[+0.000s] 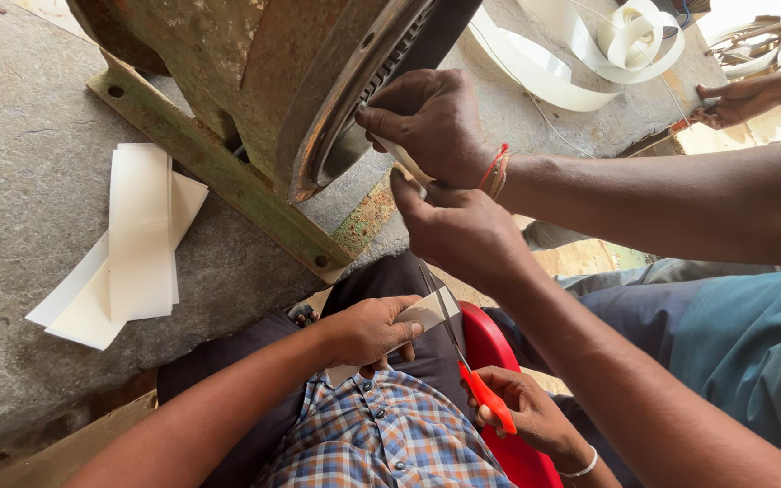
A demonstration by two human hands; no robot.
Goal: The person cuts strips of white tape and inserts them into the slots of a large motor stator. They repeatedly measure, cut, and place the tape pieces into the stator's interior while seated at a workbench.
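Observation:
My left hand grips a short white paper strip over my lap. My right hand holds scissors by their red handles, and the blades point up across the strip's right end. Just above, a co-worker's two hands reach in from the right. They pinch another white strip against the rim of a rusty round machine.
A pile of cut white strips lies on the stone floor at the left. The machine stands on a green metal base. Coiled white strip lies at the top, near another person's hand. A red seat is under me.

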